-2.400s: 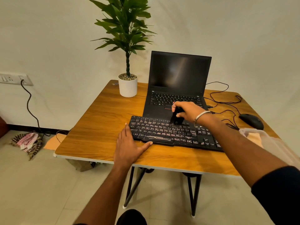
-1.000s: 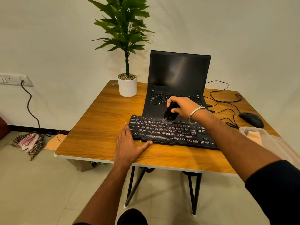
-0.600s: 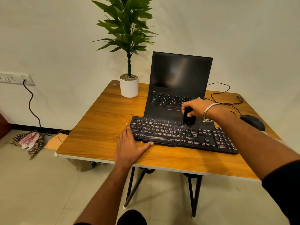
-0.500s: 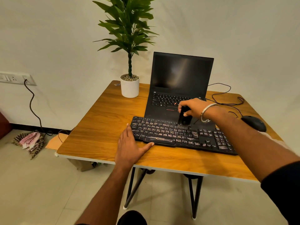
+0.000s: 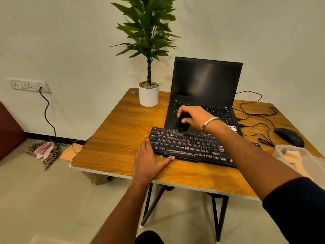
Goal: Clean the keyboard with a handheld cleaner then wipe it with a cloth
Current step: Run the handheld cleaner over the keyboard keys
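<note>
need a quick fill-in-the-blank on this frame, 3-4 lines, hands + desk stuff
1. The right hand grips a black handheld cleaner whose bristles touch the top row of the ____.
2. The left hand lies flat on the wooden table with its thumb against the keyboard's ____ edge.
3. The white pot of the plant stands to the ____ of the open laptop.
4. The black mouse lies on the table's ____ side.

Missing words: keyboard; front; left; right

On the table [image 5: 119, 131], the keyboard [image 5: 191, 147] lies at centre; the laptop [image 5: 205, 88] touches it at 12 o'clock, the potted plant [image 5: 148, 92] at 11, the mouse [image 5: 289, 137] at 3.
</note>
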